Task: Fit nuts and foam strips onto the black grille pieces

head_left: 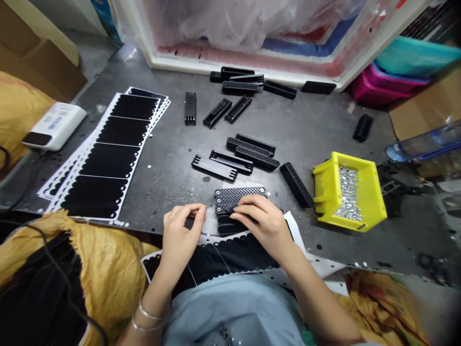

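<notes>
My right hand (pixel 264 223) is over a row of black plastic bars (pixel 239 192) lying side by side at the table's front edge. Its thumb and fingers pinch a dark, thin piece that looks like a black sticker (pixel 230 209), partly hidden by the fingertips. The far bars show a lattice face with small metal screws at the ends; the near ones look smooth and black. To their left is my left hand (pixel 183 228), thumb and index finger pinched together; anything between them is too small to make out. Below both hands lies a sheet of black stickers (pixel 207 262), partly across my lap.
More sticker sheets (pixel 111 144) are stacked at left beside a white device (pixel 55 126). Several loose black bars (pixel 257 157) are scattered mid-table. A yellow bin (pixel 370 192) of small metal parts stands right. A white-framed, plastic-covered box (pixel 252 67) borders the back. Yellow sacks (pixel 111 259) flank the table.
</notes>
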A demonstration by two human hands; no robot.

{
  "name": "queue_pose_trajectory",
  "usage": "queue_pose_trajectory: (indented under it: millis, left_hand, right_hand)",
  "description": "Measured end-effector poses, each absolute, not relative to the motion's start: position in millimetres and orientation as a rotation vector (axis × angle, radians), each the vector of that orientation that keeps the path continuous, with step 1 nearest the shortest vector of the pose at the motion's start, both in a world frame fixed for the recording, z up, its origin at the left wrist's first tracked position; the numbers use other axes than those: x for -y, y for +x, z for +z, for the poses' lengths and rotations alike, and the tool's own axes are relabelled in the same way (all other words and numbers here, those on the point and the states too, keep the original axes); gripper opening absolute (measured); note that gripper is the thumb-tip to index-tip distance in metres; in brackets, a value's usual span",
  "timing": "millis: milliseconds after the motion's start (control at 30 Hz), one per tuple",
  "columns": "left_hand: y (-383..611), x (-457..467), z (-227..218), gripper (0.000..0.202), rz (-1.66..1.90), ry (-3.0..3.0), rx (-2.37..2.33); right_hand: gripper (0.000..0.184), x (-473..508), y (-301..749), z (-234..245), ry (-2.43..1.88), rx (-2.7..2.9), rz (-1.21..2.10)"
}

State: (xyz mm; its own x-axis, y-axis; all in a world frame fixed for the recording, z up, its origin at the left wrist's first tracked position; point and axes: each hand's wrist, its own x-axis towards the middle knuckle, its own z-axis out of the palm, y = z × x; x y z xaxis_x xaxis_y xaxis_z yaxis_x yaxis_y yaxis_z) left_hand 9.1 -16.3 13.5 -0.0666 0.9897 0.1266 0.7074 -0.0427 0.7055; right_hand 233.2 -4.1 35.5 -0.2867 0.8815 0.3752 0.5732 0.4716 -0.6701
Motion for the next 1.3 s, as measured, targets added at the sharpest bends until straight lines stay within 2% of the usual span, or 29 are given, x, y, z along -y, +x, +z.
queue_pose_trajectory:
  millis: [133,333,533,933,1033,1133,1300]
  left_hand:
    - [1.3,11.7,11.5,0.014,0.865,1.753,-1.779]
    - [9.6,7.2,12.7,0.016,0.835,1.765,-1.721]
    - [13.2,8.1,22.9,0.018,0.772,1.921,-1.718]
    - [17.9,-7.1,18.9,0.016,0.688,1.696,-1.655]
    - [16.3,-8.6,19.1,0.016,0.671,1.689,-1.648]
    - [15.0,-9.1,18.2,0.018,0.674,1.693,-1.642]
    - [14.4,-10.4,18.0,0.023,0.679,1.688,-1.644]
  right_hand:
    - [0.013,1.5,227.8,31.4,-1.156,2.105,0.544]
    - [0.008,5.3,226.7,37.9,-1.066,2.042,0.765]
    - [0.012,-10.8,219.8,31.4,-1.061,2.145,0.528]
    - [0.016,-14.0,220.5,29.9,-1.042,2.254,0.452]
    - [0.02,-11.9,247.6,41.4,-1.189,2.21,0.553]
    - [0.016,-11.6,278.7,45.8,-1.339,2.034,0.758]
    - [0.012,-12.8,293.9,34.9,-1.325,1.848,0.85]
